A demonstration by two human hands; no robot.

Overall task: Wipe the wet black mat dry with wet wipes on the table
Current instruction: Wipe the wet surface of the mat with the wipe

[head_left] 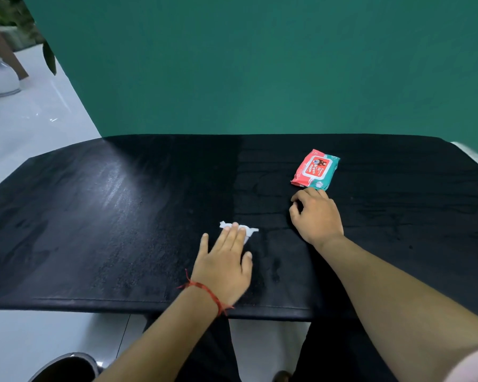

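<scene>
While the flat left hand (224, 260) pins a crumpled white wipe (239, 230) — right hand (316, 216) slack, empty, beside the red-teal wipes pack (315, 169) — fingertip-only pressure may streak the black mat (122, 216).

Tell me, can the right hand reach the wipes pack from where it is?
Probably yes: the right hand rests on the mat right next to the wipes pack, holding nothing, and nothing lies between them.
</scene>
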